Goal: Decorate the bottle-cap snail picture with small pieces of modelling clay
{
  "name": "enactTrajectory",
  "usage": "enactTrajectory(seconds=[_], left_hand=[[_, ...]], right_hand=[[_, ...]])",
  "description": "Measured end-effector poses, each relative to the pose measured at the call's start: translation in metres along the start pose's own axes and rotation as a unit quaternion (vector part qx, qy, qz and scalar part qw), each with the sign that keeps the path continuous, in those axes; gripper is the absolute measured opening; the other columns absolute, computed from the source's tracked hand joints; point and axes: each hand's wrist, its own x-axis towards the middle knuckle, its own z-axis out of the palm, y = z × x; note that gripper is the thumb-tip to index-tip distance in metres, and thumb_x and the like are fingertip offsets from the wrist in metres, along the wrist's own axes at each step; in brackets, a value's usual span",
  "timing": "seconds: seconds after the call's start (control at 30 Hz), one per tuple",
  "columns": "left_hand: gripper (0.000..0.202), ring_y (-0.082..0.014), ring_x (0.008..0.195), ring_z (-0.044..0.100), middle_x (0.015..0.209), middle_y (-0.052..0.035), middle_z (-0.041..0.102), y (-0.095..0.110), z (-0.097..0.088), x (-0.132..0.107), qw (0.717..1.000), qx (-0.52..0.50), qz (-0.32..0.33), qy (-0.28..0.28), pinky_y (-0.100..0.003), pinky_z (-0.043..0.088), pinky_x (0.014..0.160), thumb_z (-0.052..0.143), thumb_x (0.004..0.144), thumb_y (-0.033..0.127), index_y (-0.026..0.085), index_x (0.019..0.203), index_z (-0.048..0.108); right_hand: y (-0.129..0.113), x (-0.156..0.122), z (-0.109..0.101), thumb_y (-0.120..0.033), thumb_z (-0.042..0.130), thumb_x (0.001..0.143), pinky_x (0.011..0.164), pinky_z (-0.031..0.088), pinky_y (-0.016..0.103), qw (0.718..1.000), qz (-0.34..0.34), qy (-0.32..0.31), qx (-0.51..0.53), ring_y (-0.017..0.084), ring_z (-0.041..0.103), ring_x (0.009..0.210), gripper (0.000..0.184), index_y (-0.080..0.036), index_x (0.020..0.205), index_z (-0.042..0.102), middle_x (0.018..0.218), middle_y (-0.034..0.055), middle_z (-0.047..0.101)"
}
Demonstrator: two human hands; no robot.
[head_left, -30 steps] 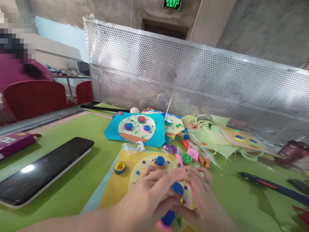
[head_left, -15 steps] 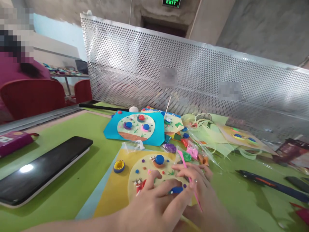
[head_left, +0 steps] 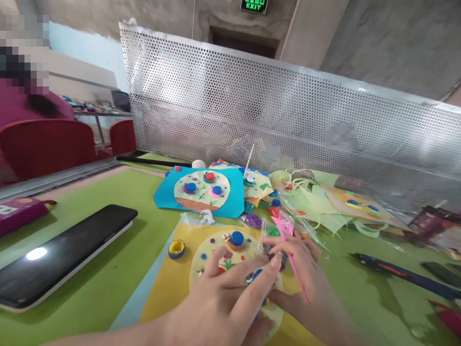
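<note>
On the green desk (head_left: 90, 185), the yellow sheet (head_left: 163, 286) lay at lower centre of the frame. Its cream disc (head_left: 219, 238) appeared well advanced, with decoration seated; work left could not be determined, as the left hand (head_left: 219, 298) and right hand (head_left: 308, 264) covered much of it. Right grip: closed on a pink tool (head_left: 296, 270). Left grip: touching a dark wrapped lump (head_left: 283, 257); clamping could not be confirmed. The disc was round, carrying a blue-topped brown figure (head_left: 236, 240) near its upper edge and small coloured dots (head_left: 203, 256).

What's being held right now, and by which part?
Right grip: pink tool, around its middle. Left grip: at the dark packet; hold unclear.
</note>
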Motion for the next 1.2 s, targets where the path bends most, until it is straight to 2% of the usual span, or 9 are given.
enactTrajectory(seconds=[0.07, 0.17, 0.27, 0.43, 0.57, 0.7, 0.8, 0.93, 1.2], left_hand=[[0.043, -0.0093, 0.115, 0.052, 0.113, -0.0012, 0.065, 0.001, 0.0003, -0.0006, 1.0, 0.012, -0.011, 0.023, -0.028, 0.015, 0.106, 0.032, 0.095, 0.023, 0.012, 0.136, 0.024], [0.039, -0.0081, 0.121, 0.046, 0.111, -0.0031, 0.066, 0.0032, 0.0031, -0.0015, 0.999, 0.033, 0.009, 0.022, -0.029, 0.011, 0.106, 0.028, 0.096, 0.024, 0.008, 0.132, 0.03], [0.039, -0.0088, 0.122, 0.045, 0.113, -0.0047, 0.065, 0.0047, 0.0017, -0.001, 0.999, 0.035, 0.015, 0.014, -0.031, 0.011, 0.107, 0.027, 0.096, 0.025, 0.007, 0.131, 0.03], [0.037, -0.0104, 0.111, 0.055, 0.113, -0.0038, 0.066, 0.0042, -0.0017, 0.0014, 0.999, 0.03, -0.004, 0.023, -0.027, 0.023, 0.103, 0.032, 0.095, 0.025, 0.008, 0.128, 0.035], [0.036, -0.0119, 0.114, 0.052, 0.105, -0.0034, 0.069, 0.0063, 0.003, 0.0009, 0.997, 0.061, 0.03, 0.027, -0.029, 0.018, 0.103, 0.023, 0.097, 0.027, 0.007, 0.12, 0.044], [0.032, -0.0102, 0.113, 0.053, 0.109, -0.0017, 0.067, 0.007, 0.0006, 0.0002, 0.998, 0.043, 0.017, 0.03, -0.028, 0.008, 0.107, 0.03, 0.096, 0.027, 0.009, 0.118, 0.046], [0.03, -0.0098, 0.112, 0.053, 0.112, -0.0009, 0.066, 0.006, 0.0008, 0.0006, 0.999, 0.036, 0.003, 0.027, -0.027, 0.012, 0.105, 0.034, 0.095, 0.024, 0.009, 0.118, 0.046], [0.034, -0.0129, 0.111, 0.054, 0.102, -0.0028, 0.07, 0.0066, 0.0066, 0.0013, 0.998, 0.051, 0.029, 0.036, -0.031, 0.012, 0.105, 0.028, 0.096, 0.025, 0.006, 0.119, 0.045], [0.031, -0.0128, 0.109, 0.055, 0.104, -0.0034, 0.069, 0.0076, 0.0026, 0.0008, 0.998, 0.035, 0.014, 0.044, -0.03, 0.015, 0.104, 0.033, 0.094, 0.021, 0.007, 0.117, 0.047]], right_hand=[[0.0005, 0.001, -0.0002, -0.027, 0.066, 0.072, 0.091, 0.023, 0.045, 1.0, 0.004, 0.001, 0.004, 0.029, 0.05, 0.109, 0.043, -0.027, 0.103, 0.037, 0.117, 0.0041, 0.059], [0.0, 0.0019, 0.0011, -0.023, 0.065, 0.072, 0.09, 0.023, 0.045, 1.0, -0.007, -0.011, 0.014, 0.027, 0.05, 0.108, 0.044, -0.028, 0.104, 0.036, 0.116, 0.0029, 0.058], [-0.0005, 0.0012, 0.0013, -0.022, 0.065, 0.072, 0.089, 0.025, 0.045, 1.0, -0.011, -0.014, 0.022, 0.027, 0.05, 0.108, 0.044, -0.028, 0.104, 0.036, 0.116, 0.0024, 0.058], [-0.0015, 0.0004, -0.0014, -0.023, 0.066, 0.071, 0.089, 0.026, 0.046, 0.999, 0.012, 0.002, 0.03, 0.028, 0.048, 0.107, 0.043, -0.027, 0.103, 0.037, 0.116, 0.0033, 0.058], [-0.0036, 0.0007, -0.0009, -0.02, 0.063, 0.07, 0.09, 0.024, 0.045, 0.999, -0.01, -0.001, 0.039, 0.026, 0.049, 0.107, 0.043, -0.028, 0.103, 0.036, 0.116, 0.0016, 0.057], [-0.0031, 0.0009, 0.0002, -0.021, 0.064, 0.07, 0.089, 0.025, 0.044, 0.999, 0.002, 0.014, 0.043, 0.028, 0.047, 0.107, 0.045, -0.027, 0.105, 0.037, 0.117, 0.003, 0.056], [-0.0035, 0.0007, 0.0008, -0.021, 0.064, 0.069, 0.088, 0.027, 0.044, 0.999, 0.009, 0.015, 0.051, 0.027, 0.047, 0.105, 0.045, -0.027, 0.105, 0.037, 0.116, 0.0034, 0.056], [-0.0059, 0.0006, 0.0006, -0.016, 0.061, 0.067, 0.093, 0.023, 0.045, 0.998, -0.003, -0.004, 0.06, 0.027, 0.047, 0.108, 0.045, -0.028, 0.103, 0.037, 0.116, 0.001, 0.058], [-0.0095, 0.0014, -0.0007, -0.016, 0.06, 0.067, 0.087, 0.033, 0.043, 0.996, 0.026, 0.005, 0.083, 0.025, 0.048, 0.104, 0.046, -0.029, 0.104, 0.036, 0.116, 0.0011, 0.056]])
